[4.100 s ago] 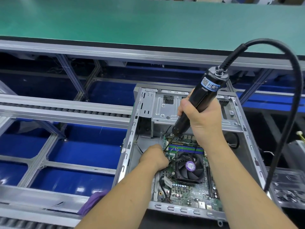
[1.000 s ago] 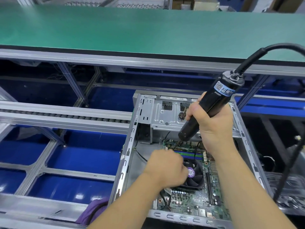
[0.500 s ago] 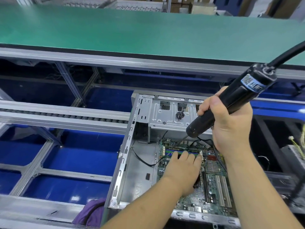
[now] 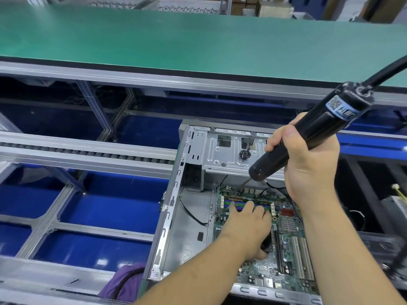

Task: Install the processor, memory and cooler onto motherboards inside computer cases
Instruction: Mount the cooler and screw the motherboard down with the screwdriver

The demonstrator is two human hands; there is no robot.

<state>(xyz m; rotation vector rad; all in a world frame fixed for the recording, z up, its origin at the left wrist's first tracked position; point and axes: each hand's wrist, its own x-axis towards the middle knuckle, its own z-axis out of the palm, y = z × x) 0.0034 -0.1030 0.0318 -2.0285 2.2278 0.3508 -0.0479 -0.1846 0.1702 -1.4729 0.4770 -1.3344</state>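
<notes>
Gripping the black cylindrical electric screwdriver [image 4: 308, 137], the right hand [image 4: 308, 164] angles its bit toward the green motherboard [image 4: 288, 249]. Beneath it, the left hand [image 4: 248, 230] presses spread fingers over the black cooler [image 4: 267, 243].

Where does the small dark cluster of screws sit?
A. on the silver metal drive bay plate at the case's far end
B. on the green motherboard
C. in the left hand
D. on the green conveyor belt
A: the small dark cluster of screws lies on the silver metal drive bay plate, beyond the green motherboard.

The right hand [image 4: 308, 164] grips an electric screwdriver [image 4: 308, 133] tilted above the motherboard [image 4: 288, 249]; the left hand [image 4: 246, 230] lies flat over the cooler [image 4: 267, 242] inside the computer case [image 4: 171, 208].
</notes>
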